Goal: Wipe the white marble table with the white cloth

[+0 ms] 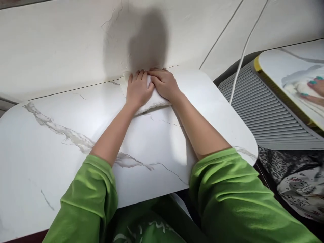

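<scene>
1. Down low in the frame, two green sleeves (91, 195) reach forward.
2. Next comes the white table (50, 152) with grey lines, filling the middle.
3. Just above the middle, the left hand (138, 89) and right hand (164, 84) lie flat, side by side and touching. Their fingers are close together and press down, pinching nothing.
4. Under both hands sits the white cloth (153, 104), at the table's far edge by the wall (63, 40). It looks soft, light and floppy, not breakable. A good place to grab is the loose edge peeking out below the hands.
5. Far right, another person's hand (316, 87) rests on another table.
</scene>
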The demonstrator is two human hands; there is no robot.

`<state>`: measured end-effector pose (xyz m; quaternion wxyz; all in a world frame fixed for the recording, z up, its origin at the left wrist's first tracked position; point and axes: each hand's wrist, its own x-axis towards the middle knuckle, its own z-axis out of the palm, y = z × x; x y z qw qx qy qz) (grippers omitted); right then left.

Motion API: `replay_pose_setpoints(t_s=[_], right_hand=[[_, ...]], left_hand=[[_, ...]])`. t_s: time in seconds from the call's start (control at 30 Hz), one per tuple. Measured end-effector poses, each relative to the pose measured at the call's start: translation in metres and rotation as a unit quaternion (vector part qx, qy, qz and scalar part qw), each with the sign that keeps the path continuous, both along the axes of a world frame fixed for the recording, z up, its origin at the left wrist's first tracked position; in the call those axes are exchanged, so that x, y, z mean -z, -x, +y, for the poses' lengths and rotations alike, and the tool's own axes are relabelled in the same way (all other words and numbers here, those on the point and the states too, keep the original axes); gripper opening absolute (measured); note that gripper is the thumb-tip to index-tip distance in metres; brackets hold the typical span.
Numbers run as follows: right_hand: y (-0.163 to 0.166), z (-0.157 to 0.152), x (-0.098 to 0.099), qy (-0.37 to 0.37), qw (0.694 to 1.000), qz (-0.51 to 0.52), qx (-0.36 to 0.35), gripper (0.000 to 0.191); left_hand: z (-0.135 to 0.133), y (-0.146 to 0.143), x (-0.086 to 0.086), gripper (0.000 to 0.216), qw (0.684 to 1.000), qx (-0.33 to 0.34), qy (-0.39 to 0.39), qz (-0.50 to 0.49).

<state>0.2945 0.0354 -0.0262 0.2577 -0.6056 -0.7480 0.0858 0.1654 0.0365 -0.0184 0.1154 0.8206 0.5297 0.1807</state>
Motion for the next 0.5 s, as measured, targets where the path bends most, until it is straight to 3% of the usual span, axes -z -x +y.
replay_pose_setpoints(t_s=[0.17,0.33,0.5], right_hand=[[-0.011,-0.034,0.003,0.013,1.0,-0.012,-0.009,0.049],[-0.055,-0.125,0.003,0.028,1.0,-0.009,-0.004,0.05],[-0.121,-0.21,-0.001,0.048,0.999,-0.018,0.01,0.051]], left_hand=[[-0.041,-0.011,-0.005,0.052,1.0,-0.006,0.016,0.02],[-0.128,-0.044,-0.01,0.055,0.997,0.055,0.033,0.043],[-0.201,-0.098,-0.01,0.056,0.993,0.108,-0.011,0.047]])
